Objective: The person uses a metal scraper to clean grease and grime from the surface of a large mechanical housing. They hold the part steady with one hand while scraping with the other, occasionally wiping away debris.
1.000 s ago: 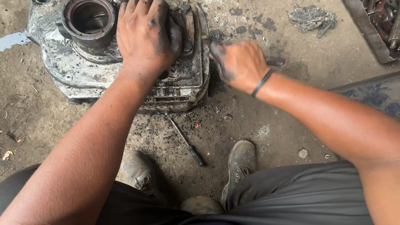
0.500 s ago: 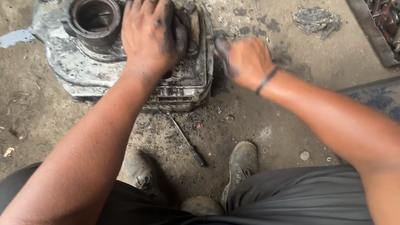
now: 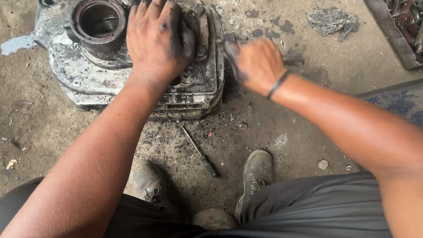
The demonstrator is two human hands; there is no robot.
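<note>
A greasy engine casing (image 3: 122, 65) is steadied on the dirt floor (image 3: 24, 143) while its right edge is worked.

The left hand (image 3: 156, 40) is pressed flat on the casing, fingers spread wide. The right hand (image 3: 257, 63), just beside that edge, is curled shut on something blurred (what cannot be told). 1 screwdriver (image 3: 201, 152) is seen below, lying diagonally between 2 boots, nearer the right hand.
</note>
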